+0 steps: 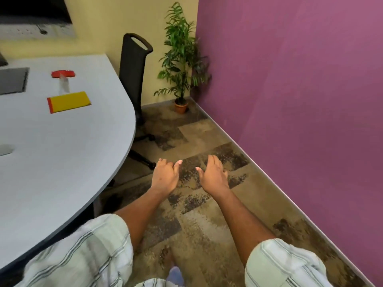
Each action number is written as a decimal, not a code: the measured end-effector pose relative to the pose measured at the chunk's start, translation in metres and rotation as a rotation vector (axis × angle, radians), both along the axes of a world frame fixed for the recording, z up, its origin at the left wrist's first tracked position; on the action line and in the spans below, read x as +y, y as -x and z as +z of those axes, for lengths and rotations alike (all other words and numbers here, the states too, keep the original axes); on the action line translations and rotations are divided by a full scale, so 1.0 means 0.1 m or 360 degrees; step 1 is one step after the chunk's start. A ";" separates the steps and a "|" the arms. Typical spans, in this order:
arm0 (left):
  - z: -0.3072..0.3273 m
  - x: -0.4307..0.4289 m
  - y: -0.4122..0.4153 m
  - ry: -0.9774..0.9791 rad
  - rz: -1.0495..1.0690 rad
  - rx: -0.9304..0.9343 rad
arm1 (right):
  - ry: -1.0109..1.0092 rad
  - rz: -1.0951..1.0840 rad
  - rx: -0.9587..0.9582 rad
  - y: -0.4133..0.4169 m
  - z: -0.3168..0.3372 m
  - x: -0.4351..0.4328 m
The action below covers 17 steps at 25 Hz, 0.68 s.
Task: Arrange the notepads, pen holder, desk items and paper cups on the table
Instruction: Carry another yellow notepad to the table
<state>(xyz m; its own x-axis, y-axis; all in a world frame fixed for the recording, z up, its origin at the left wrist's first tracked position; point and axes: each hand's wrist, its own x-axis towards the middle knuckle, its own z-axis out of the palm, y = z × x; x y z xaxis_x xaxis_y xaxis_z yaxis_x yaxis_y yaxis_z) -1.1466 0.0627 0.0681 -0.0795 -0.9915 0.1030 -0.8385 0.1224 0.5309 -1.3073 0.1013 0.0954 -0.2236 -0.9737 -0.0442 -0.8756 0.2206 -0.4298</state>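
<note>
A yellow notepad (69,101) with a red edge strip lies flat on the grey worktop (62,152), towards its rounded end. Just beyond it sits a small red desk item (62,74), and a pale, blurred thing (63,84) lies between the two; it is too smeared to tell what it is. A dark inset panel (12,80) is set into the worktop to the left. A pale round shape (5,150) shows at the picture's left edge and may be a cup, though that is not certain. No pen holder shows in this view.

Both hands are off the worktop, held out over the patterned carpet (207,224) to its right. The left hand (164,177) and the right hand (213,175) hang side by side, close but not touching. Each grip is loose and empty, fingers lightly curled around nothing.

Behind the worktop's end stands a black office chair (132,65), with a potted plant (182,54) in the corner against the purple wall (290,79).

My judgement is that this is a gap between steps, with nothing carried and the view turned partly away from the things. The next move probably calls for turning towards the worktop and reaching left to the notepad or the red item, with a flat pinch at an edge for the notepad.
</note>
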 end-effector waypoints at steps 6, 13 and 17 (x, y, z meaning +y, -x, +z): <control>-0.03 -1.21 0.02 -0.0027 0.0140 -0.0080 | -0.0040 0.0149 0.0027 0.02 -0.08 -1.34; -0.08 -2.28 0.06 -0.0110 0.0249 -0.0131 | -0.0082 0.0309 -0.0028 0.01 -0.16 -2.62; -0.18 -2.89 0.01 -0.0119 0.0420 -0.0085 | -0.0151 0.0492 -0.0051 -0.01 -0.28 -3.51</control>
